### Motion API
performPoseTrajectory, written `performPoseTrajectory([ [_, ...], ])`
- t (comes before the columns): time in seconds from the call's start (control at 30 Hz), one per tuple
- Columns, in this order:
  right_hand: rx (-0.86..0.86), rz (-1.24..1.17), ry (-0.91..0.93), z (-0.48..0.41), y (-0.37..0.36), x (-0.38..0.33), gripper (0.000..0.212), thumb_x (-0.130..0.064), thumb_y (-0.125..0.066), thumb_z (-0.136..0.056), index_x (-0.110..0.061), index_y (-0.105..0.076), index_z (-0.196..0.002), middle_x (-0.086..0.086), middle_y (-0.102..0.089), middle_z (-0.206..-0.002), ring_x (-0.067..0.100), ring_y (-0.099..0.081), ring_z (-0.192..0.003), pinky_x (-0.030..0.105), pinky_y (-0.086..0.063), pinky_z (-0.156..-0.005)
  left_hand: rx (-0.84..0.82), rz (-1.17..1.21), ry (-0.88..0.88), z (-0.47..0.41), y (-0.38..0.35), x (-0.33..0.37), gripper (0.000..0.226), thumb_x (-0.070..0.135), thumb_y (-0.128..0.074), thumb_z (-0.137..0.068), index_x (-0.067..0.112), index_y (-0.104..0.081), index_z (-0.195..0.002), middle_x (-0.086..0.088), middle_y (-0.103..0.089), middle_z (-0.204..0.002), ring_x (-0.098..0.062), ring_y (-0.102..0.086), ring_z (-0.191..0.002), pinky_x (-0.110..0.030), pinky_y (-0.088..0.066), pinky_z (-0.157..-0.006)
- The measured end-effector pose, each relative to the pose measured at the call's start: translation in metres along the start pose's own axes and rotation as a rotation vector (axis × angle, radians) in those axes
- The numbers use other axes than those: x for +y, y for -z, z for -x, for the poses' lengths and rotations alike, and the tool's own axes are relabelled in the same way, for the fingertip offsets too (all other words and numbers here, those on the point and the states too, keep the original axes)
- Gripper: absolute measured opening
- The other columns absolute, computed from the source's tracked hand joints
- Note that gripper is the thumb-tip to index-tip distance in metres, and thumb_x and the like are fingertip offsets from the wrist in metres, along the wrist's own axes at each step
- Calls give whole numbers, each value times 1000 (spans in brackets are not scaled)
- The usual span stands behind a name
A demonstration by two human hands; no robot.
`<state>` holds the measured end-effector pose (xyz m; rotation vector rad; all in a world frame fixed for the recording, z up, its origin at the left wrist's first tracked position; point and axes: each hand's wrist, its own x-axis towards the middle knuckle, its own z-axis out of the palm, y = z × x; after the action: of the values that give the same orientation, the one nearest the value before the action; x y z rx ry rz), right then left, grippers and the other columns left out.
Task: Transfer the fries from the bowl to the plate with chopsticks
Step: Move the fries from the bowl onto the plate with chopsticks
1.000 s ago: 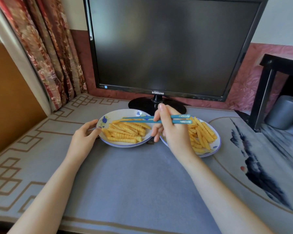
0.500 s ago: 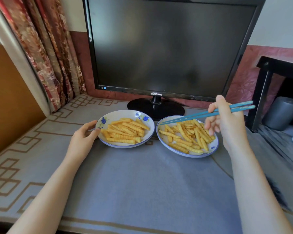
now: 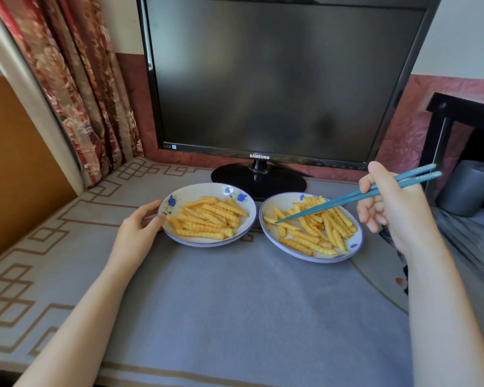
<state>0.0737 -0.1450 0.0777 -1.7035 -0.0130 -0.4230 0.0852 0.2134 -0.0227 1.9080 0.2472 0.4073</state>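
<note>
Head view: right hand (image 3: 391, 208) gripping blue chopsticks (image 3: 355, 195), tips down on a fry (image 3: 281, 223) at the left edge of the right dish (image 3: 352, 248), left of the hand. Fry lying crosswise to the tips. Left hand (image 3: 140, 227) pinching the other dish (image 3: 207, 243), just left. Can't tell bowl from plate.

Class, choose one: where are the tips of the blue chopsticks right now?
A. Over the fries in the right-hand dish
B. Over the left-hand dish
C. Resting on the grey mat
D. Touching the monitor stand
A: the chopsticks, held in the right hand, reach down to the fries in the right-hand dish.
</note>
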Motion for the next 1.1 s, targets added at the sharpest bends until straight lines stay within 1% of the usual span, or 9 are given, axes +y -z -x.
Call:
performPoseTrajectory([
  [0.1, -7, 5, 1, 0, -1, -1, 40, -32, -43, -101, -8, -49, -70, 8, -48, -36, 15, -35, -24, 15, -25, -30, 0, -3, 3, -1, 0, -1, 29, 15, -56, -93, 22, -61, -120, 4, -65, -101, -10, -63, -88, -28, -42, -84],
  [0.2, -25, 15, 1, 0, -1, 0, 40, -33, -43, -101, -8, -49, -70, 8, -49, -36, 15, -36, -24, 13, -26, -31, 2, -8, 2, -1, 0, -1, 30, 15, -56, -93, 21, -61, -121, 2, -66, -104, -14, -64, -90, -29, -44, -86],
  [0.33, -27, 14, 5, 0, -1, 0, 41, -34, -42, -101, -8, -49, -70, 8, -48, -36, 14, -35, -24, 14, -25, -31, 5, -13, 4, -1, 0, -1, 30, 16, -56, -93, 21, -60, -122, 3, -65, -102, -10, -62, -86, -28, -42, -84],
  [0.53, 80, -50, 44, 1, -10, -3, 43, -32, -43, -101, -8, -46, -66, 4, -44, -33, 12, -36, -23, 13, -25, -31, 2, -19, 9, -2, 1, -2, 30, 17, -57, -92, 22, -61, -122, 2, -66, -105, -17, -64, -93, -31, -45, -88],
  [0.63, 154, -107, 78, 2, -16, -2, 44, -34, -41, -101, -10, -48, -65, 3, -48, -35, 14, -38, -25, 15, -25, -32, 1, -18, 5, -3, 1, -3, 30, 17, -57, -92, 22, -60, -122, 1, -66, -108, -18, -64, -96, -35, -47, -93],
  [0.77, 196, -215, 98, 9, -36, -3, 43, -34, -41, -101, -13, -48, -64, 5, -49, -37, 17, -38, -27, 21, -24, -36, -2, -14, 2, -4, 1, -3, 28, 16, -57, -92, 24, -60, -119, 1, -66, -108, -18, -64, -96, -34, -47, -92],
  [0.87, 159, -251, 108, 17, -59, 0, 42, -33, -41, -101, -12, -48, -66, 8, -50, -39, 21, -39, -30, 21, -29, -37, -1, -24, 0, -4, 1, -4, 32, 17, -57, -93, 20, -60, -124, -1, -66, -112, -19, -63, -100, -35, -46, -93],
  [1.0, 50, -209, 154, 24, -85, 9, 40, -30, -41, -102, -9, -49, -70, 21, -49, -50, 20, -43, -32, 18, -32, -36, 1, -34, -11, -4, 1, -3, 33, 17, -57, -93, 18, -59, -126, 1, -64, -115, -17, -62, -100, -28, -42, -88],
  [1.1, -43, -146, 176, 25, -99, 16, 41, -32, -41, -102, -10, -49, -69, 16, -51, -49, 23, -46, -36, 21, -35, -39, 1, -31, -12, -3, 1, -3, 33, 16, -56, -93, 18, -59, -126, 1, -64, -115, -17, -62, -99, -28, -42, -87],
])
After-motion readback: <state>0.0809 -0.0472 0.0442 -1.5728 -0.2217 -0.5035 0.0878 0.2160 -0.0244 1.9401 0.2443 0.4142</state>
